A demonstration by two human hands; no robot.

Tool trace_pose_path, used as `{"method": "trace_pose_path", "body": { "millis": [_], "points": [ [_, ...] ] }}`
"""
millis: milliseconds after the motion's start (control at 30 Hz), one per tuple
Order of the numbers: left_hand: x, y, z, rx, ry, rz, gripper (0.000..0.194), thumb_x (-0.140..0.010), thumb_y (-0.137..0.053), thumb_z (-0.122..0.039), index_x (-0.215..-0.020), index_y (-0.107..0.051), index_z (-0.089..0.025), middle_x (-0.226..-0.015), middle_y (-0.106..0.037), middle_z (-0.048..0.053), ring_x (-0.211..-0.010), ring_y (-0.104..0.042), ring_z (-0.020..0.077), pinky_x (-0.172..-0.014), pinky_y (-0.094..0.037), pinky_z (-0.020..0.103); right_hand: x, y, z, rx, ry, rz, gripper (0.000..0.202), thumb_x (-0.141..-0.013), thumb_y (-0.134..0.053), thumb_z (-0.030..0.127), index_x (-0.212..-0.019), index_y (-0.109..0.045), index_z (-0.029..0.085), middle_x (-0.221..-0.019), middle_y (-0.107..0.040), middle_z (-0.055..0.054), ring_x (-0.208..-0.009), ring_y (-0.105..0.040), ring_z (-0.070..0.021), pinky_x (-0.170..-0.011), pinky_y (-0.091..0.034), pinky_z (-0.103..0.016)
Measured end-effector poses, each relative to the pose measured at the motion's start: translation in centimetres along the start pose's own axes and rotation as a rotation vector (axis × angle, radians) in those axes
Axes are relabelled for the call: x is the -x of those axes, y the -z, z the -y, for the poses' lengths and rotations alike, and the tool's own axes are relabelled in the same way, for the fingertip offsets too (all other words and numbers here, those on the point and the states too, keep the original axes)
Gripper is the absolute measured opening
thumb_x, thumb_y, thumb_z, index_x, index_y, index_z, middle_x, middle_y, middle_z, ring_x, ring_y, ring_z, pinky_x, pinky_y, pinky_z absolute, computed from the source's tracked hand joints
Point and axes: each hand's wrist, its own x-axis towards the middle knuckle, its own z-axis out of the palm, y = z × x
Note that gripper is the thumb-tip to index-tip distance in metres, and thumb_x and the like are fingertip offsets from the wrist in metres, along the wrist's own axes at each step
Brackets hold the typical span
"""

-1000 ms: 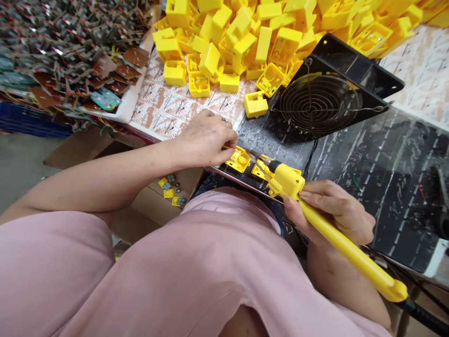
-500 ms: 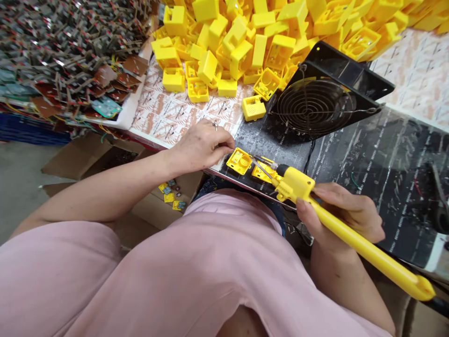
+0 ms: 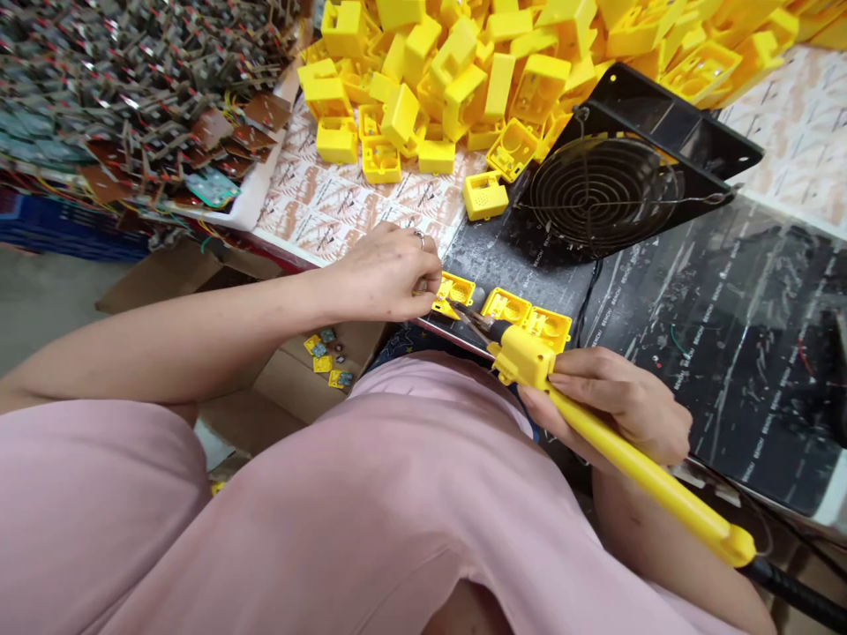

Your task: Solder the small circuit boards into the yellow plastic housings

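Observation:
My left hand [image 3: 390, 273], a ring on one finger, is closed at the left end of a small open yellow plastic housing [image 3: 456, 289] at the table's front edge. Its fingers cover that end, and a bit of yellow shows between them. My right hand [image 3: 615, 401] grips a yellow soldering iron [image 3: 635, 459] with a black cord. The iron's metal tip [image 3: 468, 319] points left and reaches the front of that housing; whether it touches is hard to see. Just right of it, two more open housings [image 3: 526, 313] lie side by side.
A black fan [image 3: 602, 194] with a wire guard stands behind the housings. Many yellow housings [image 3: 456, 88] are heaped at the back. Circuit boards [image 3: 165, 97] are piled at the left. A cardboard box [image 3: 291, 375] with small yellow and grey pieces sits below the edge.
The iron and my right hand have moved left, its tip now at the left housing. The two right housings are uncovered. My left hand has closed over the left housing's end.

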Motion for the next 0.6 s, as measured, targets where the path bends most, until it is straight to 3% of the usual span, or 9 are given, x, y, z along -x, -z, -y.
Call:
{"method": "trace_pose_path", "body": {
  "millis": [133, 400, 500, 600],
  "points": [
    [-0.4, 0.4, -0.2, -0.033, -0.009, 0.041, 0.013, -0.077, -0.059, -0.026, -0.072, -0.069, -0.020, -0.079, -0.070, 0.001, -0.079, -0.065, 0.0193, -0.080, -0.044, 0.033, -0.8, -0.1, -0.3, 0.069, 0.052, 0.044, 0.031, -0.074, -0.088, 0.014, -0.087, -0.060, 0.021, -0.070, -0.070, 0.003, -0.056, -0.067, -0.0118, -0.041, -0.049, -0.018],
    [-1.0, 0.6, -0.7, -0.112, 0.004, 0.092, 0.013, -0.076, -0.059, -0.026, -0.073, -0.069, -0.020, -0.080, -0.069, 0.002, -0.080, -0.066, 0.0208, -0.077, -0.045, 0.033, -2.4, 1.2, 0.6, 0.032, 0.141, 0.282, 0.021, -0.084, -0.082, 0.014, -0.091, -0.062, 0.017, -0.078, -0.071, -0.003, -0.067, -0.067, -0.0135, -0.060, -0.058, -0.025],
    [-1.1, 0.9, -0.9, -0.144, 0.008, 0.132, 0.015, -0.077, -0.058, -0.027, -0.075, -0.071, -0.020, -0.079, -0.068, 0.002, -0.083, -0.066, 0.0209, -0.077, -0.044, 0.032, -2.4, 2.2, 1.4, 0.077, -0.014, 0.267, 0.010, -0.094, -0.072, 0.021, -0.092, -0.062, 0.019, -0.079, -0.069, -0.002, -0.071, -0.067, -0.0126, -0.067, -0.059, -0.026],
    [-1.1, 1.2, -1.0, -0.146, 0.003, 0.170, 0.019, -0.080, -0.055, -0.027, -0.079, -0.072, -0.020, -0.085, -0.070, 0.002, -0.085, -0.066, 0.0202, -0.077, -0.043, 0.031, -1.5, 2.6, 1.3, 0.100, -0.158, 0.186, 0.017, -0.100, -0.064, 0.027, -0.084, -0.060, 0.020, -0.074, -0.067, -0.001, -0.067, -0.066, -0.0112, -0.065, -0.056, -0.024]
  ]
}}
